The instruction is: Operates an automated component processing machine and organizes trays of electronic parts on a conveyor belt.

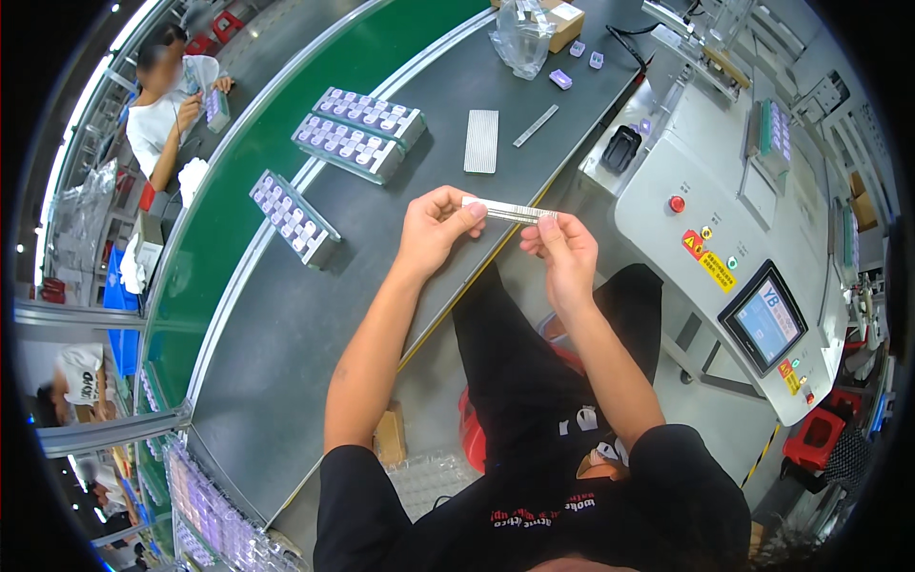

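Over the table's near edge, my left hand (436,227) pinches one end of a narrow white label strip (510,210) with dark printed marks. My right hand (566,255) grips its other end between thumb and fingers, so the strip is stretched level between both hands. Beyond my hands lies a pale lined label sheet (481,141), flat on the dark table (286,353). To the right of that sheet rests another thin strip (536,126), set at a slant.
Grey-green blocks of white-and-purple pieces (357,133) stand left, a smaller one (294,219) nearer. A plastic bag (522,38), a cardboard box (564,21) and small purple parts (560,79) lie far back. A machine with a screen (764,317) stands right; a co-worker (157,114) sits across the green belt (224,191).
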Action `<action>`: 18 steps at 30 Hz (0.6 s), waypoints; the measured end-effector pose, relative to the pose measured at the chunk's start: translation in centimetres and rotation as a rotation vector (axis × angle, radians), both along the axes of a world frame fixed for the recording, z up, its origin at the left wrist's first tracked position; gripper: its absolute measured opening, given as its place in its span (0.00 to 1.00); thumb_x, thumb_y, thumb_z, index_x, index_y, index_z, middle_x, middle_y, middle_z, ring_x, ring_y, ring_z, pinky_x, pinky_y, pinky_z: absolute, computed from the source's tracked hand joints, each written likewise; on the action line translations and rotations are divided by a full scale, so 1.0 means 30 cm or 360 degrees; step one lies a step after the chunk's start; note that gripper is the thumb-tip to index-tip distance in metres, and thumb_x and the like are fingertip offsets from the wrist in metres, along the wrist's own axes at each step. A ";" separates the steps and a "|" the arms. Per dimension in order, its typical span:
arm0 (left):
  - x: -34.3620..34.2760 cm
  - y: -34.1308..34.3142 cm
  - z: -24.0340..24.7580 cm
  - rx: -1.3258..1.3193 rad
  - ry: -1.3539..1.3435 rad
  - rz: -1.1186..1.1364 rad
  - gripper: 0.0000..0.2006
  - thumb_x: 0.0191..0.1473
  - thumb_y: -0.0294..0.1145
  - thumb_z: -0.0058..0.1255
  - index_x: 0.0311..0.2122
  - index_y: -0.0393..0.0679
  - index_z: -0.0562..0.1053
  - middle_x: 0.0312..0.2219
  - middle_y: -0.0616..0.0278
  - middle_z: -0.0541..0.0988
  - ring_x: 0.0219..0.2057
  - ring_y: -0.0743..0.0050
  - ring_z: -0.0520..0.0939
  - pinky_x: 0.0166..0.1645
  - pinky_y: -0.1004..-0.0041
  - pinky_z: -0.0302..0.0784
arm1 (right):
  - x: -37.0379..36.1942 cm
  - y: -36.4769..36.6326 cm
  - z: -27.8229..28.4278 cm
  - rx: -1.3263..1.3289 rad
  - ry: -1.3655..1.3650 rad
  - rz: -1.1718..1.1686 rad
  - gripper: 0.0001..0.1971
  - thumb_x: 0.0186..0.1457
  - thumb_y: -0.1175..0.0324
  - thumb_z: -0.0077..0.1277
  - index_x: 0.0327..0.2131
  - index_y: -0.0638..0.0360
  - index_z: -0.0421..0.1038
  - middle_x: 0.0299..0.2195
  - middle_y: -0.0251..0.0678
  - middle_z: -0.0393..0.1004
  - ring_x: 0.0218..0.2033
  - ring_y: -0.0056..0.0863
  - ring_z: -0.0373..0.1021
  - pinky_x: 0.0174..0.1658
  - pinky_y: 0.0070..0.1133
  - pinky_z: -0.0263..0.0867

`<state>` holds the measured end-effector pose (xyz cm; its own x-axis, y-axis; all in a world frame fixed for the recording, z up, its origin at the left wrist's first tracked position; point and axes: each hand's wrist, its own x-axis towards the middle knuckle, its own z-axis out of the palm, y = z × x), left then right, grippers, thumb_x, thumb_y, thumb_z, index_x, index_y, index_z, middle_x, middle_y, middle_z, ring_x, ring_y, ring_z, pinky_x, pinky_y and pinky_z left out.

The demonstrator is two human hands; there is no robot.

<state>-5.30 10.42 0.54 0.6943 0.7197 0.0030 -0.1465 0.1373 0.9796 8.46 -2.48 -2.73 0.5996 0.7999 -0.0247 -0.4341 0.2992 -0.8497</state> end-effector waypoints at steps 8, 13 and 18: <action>-0.001 0.010 -0.006 -0.0016 -0.0063 0.0061 0.07 0.53 0.28 0.55 0.32 0.34 0.73 0.24 0.61 0.77 0.24 0.79 0.75 0.32 0.79 0.72 | -0.009 0.010 0.013 0.0044 0.0039 0.0039 0.11 0.59 0.68 0.49 0.40 0.67 0.70 0.29 0.38 0.76 0.28 0.21 0.71 0.34 0.17 0.66; 0.006 -0.003 0.000 -0.0051 -0.0094 0.0064 0.08 0.54 0.28 0.54 0.34 0.33 0.73 0.25 0.61 0.77 0.26 0.79 0.76 0.33 0.78 0.72 | 0.004 -0.002 -0.002 0.0041 -0.0025 0.0083 0.12 0.59 0.69 0.49 0.44 0.66 0.68 0.31 0.38 0.75 0.29 0.20 0.71 0.35 0.17 0.67; 0.010 -0.009 0.012 0.0012 -0.0036 0.0035 0.08 0.54 0.28 0.54 0.36 0.33 0.74 0.25 0.61 0.77 0.27 0.79 0.76 0.34 0.78 0.72 | 0.017 -0.003 -0.007 0.0045 -0.0100 0.0054 0.13 0.58 0.69 0.49 0.45 0.66 0.68 0.31 0.38 0.75 0.29 0.20 0.71 0.34 0.16 0.67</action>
<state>-4.99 10.14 0.88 0.6781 0.7346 0.0238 -0.1712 0.1264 0.9771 8.98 -2.58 -2.93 0.5716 0.8198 0.0353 -0.3904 0.3096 -0.8670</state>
